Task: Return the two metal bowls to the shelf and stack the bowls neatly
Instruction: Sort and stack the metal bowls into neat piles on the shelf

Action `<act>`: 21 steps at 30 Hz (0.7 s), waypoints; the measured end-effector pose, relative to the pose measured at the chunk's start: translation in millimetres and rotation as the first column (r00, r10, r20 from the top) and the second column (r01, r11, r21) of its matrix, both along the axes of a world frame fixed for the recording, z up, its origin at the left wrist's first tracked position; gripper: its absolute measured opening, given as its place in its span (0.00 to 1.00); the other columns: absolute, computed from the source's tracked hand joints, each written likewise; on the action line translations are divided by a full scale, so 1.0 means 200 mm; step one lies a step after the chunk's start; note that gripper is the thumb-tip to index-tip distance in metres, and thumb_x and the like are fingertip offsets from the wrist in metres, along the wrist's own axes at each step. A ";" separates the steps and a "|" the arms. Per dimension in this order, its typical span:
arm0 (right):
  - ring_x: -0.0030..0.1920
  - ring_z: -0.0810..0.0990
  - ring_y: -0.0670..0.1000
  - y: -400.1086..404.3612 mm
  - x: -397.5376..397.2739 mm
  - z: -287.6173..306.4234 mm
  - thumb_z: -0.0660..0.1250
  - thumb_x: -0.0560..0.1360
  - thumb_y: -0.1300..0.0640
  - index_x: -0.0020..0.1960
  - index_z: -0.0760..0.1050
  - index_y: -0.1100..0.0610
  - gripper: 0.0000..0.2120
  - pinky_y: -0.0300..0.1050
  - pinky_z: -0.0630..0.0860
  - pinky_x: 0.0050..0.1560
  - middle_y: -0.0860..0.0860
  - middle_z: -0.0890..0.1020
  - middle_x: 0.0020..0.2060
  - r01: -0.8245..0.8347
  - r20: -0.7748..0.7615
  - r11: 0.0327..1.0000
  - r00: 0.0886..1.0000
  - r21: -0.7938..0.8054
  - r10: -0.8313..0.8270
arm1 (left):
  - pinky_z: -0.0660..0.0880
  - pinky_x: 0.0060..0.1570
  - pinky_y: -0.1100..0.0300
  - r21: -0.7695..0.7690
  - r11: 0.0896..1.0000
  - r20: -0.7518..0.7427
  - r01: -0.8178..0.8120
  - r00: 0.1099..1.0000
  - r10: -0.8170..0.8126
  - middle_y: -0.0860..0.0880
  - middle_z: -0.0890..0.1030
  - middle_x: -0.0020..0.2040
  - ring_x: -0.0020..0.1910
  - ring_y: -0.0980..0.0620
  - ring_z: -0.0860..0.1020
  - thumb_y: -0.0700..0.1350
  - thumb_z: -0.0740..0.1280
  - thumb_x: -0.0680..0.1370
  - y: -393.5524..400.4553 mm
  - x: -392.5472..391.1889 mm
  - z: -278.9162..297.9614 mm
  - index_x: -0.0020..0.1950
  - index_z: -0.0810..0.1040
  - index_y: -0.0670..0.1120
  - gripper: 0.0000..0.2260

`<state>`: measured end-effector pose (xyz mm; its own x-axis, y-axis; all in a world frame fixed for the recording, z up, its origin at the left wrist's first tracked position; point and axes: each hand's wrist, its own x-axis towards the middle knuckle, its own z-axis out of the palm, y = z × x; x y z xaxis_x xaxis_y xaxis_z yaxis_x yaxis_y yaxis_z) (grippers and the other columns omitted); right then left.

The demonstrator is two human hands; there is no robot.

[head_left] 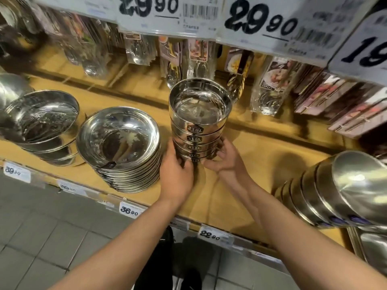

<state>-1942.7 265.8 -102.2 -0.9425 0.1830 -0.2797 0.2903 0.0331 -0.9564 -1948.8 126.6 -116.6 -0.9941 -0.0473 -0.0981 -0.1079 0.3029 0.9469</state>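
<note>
A tall stack of several small metal bowls [199, 122], each with a black "316L" label facing me, stands upright on the yellow shelf [261, 155]. My left hand [177, 174] grips the bottom of the stack from the left, fingers curled round the lowest bowls. From the right, my right hand [225, 158] holds the same low bowls, thumb in front. The top bowl is empty and shiny.
A stack of wide metal bowls [121, 147] sits just left of my hands, and another tilted stack [39, 124] lies farther left. A leaning row of bowls [339, 193] lies at the right. Packaged cutlery [272, 84] hangs behind. Price tags [259, 21] overhang above.
</note>
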 end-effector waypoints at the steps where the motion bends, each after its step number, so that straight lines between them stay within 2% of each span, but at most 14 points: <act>1: 0.50 0.75 0.35 0.00 0.02 0.00 0.73 0.71 0.73 0.68 0.68 0.50 0.32 0.22 0.71 0.42 0.37 0.76 0.51 0.017 0.035 1.000 0.999 -0.013 -0.017 | 0.72 0.70 0.49 0.007 1.000 -0.002 0.005 1.000 -0.005 0.48 0.76 0.68 0.66 0.53 0.77 0.31 0.66 0.77 0.00 0.01 0.00 0.76 0.65 0.49 0.30; 4: 0.65 0.73 0.45 0.02 0.19 0.00 0.73 0.73 0.69 0.78 0.62 0.52 0.38 0.33 0.73 0.58 0.43 0.72 0.64 0.047 0.160 0.999 0.986 0.021 -0.050 | 0.73 0.68 0.57 -0.029 0.999 -0.004 0.043 0.999 -0.043 0.50 0.76 0.68 0.65 0.58 0.76 0.32 0.68 0.77 -0.01 0.11 0.01 0.76 0.67 0.48 0.29; 6: 0.69 0.73 0.47 0.04 0.35 0.00 0.74 0.74 0.67 0.78 0.63 0.55 0.37 0.35 0.72 0.64 0.47 0.73 0.68 0.061 0.182 0.998 0.981 0.034 -0.066 | 0.72 0.65 0.65 -0.038 0.997 0.020 0.067 0.998 -0.067 0.55 0.74 0.68 0.63 0.65 0.75 0.35 0.69 0.78 -0.02 0.20 0.01 0.76 0.68 0.52 0.28; 8: 0.67 0.76 0.46 0.08 0.54 0.01 0.74 0.75 0.65 0.75 0.67 0.54 0.32 0.32 0.74 0.61 0.48 0.77 0.66 0.078 0.195 0.997 0.977 0.025 -0.082 | 0.67 0.63 0.70 -0.073 0.994 0.051 0.081 0.996 -0.077 0.59 0.72 0.68 0.65 0.64 0.72 0.40 0.70 0.78 0.00 0.30 0.01 0.76 0.68 0.52 0.28; 9: 0.65 0.77 0.46 0.10 0.63 0.01 0.74 0.75 0.65 0.74 0.69 0.54 0.30 0.33 0.75 0.61 0.50 0.78 0.65 0.094 0.200 0.995 0.975 0.018 -0.096 | 0.66 0.61 0.72 -0.082 0.991 0.059 0.104 0.993 -0.100 0.58 0.73 0.67 0.64 0.62 0.73 0.41 0.71 0.78 0.02 0.34 0.01 0.75 0.70 0.51 0.26; 11: 0.61 0.80 0.44 0.14 0.81 0.02 0.73 0.76 0.66 0.70 0.73 0.54 0.25 0.37 0.77 0.60 0.51 0.81 0.61 0.156 0.211 0.988 0.966 -0.016 -0.149 | 0.68 0.54 0.77 -0.049 0.983 0.053 0.178 0.983 -0.175 0.55 0.79 0.61 0.58 0.59 0.77 0.38 0.71 0.77 0.07 0.40 0.03 0.67 0.76 0.53 0.20; 13: 0.49 0.82 0.38 0.19 0.95 0.04 0.72 0.76 0.66 0.60 0.78 0.49 0.18 0.33 0.76 0.51 0.50 0.84 0.53 0.237 0.203 0.971 0.952 -0.017 -0.228 | 0.70 0.50 0.78 -0.040 0.957 0.033 0.286 0.958 -0.285 0.57 0.80 0.54 0.54 0.62 0.78 0.35 0.70 0.76 0.14 0.43 0.06 0.58 0.77 0.62 0.22; 14: 0.44 0.80 0.38 0.22 1.01 0.04 0.72 0.76 0.67 0.56 0.79 0.49 0.16 0.34 0.75 0.51 0.52 0.84 0.47 0.278 0.188 0.961 0.944 -0.012 -0.271 | 0.70 0.50 0.78 -0.058 0.935 0.026 0.349 0.937 -0.348 0.58 0.80 0.52 0.53 0.64 0.78 0.34 0.70 0.75 0.18 0.45 0.08 0.55 0.75 0.66 0.24; 16: 0.43 0.78 0.40 0.30 1.11 0.05 0.71 0.76 0.69 0.53 0.79 0.57 0.10 0.39 0.74 0.57 0.55 0.79 0.42 0.369 0.159 0.929 0.919 -0.022 -0.361 | 0.71 0.50 0.76 -0.075 0.881 0.042 0.467 0.884 -0.465 0.58 0.80 0.52 0.51 0.65 0.78 0.36 0.71 0.75 0.27 0.46 0.09 0.52 0.74 0.69 0.25; 18: 0.43 0.76 0.42 0.38 1.17 0.06 0.69 0.76 0.72 0.56 0.76 0.63 0.11 0.34 0.74 0.56 0.53 0.75 0.43 0.453 0.132 0.890 0.887 -0.053 -0.443 | 0.69 0.47 0.79 -0.048 0.826 0.062 0.561 0.827 -0.558 0.61 0.80 0.51 0.49 0.68 0.77 0.36 0.72 0.74 0.36 0.46 0.10 0.53 0.74 0.67 0.24; 20: 0.41 0.74 0.42 0.45 1.19 0.07 0.69 0.75 0.73 0.59 0.74 0.59 0.16 0.30 0.74 0.53 0.51 0.72 0.43 0.518 0.109 0.851 0.854 -0.082 -0.509 | 0.67 0.45 0.82 -0.035 0.775 0.053 0.631 0.776 -0.629 0.70 0.79 0.47 0.48 0.75 0.75 0.36 0.73 0.73 0.44 0.46 0.12 0.54 0.74 0.66 0.24; 21: 0.42 0.74 0.42 0.49 1.18 0.07 0.71 0.75 0.72 0.62 0.72 0.56 0.20 0.32 0.74 0.54 0.49 0.72 0.43 0.533 0.096 0.844 0.844 -0.051 -0.527 | 0.67 0.46 0.82 -0.029 0.749 0.041 0.662 0.749 -0.661 0.72 0.79 0.46 0.48 0.76 0.75 0.35 0.73 0.73 0.49 0.45 0.13 0.55 0.74 0.64 0.24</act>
<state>-1706.0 363.7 -88.4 -0.6828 0.6252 -0.3780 0.3149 -0.2150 -0.9245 -1858.3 223.7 -90.1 -0.7749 0.6170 -0.1371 0.1092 0.3444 0.9325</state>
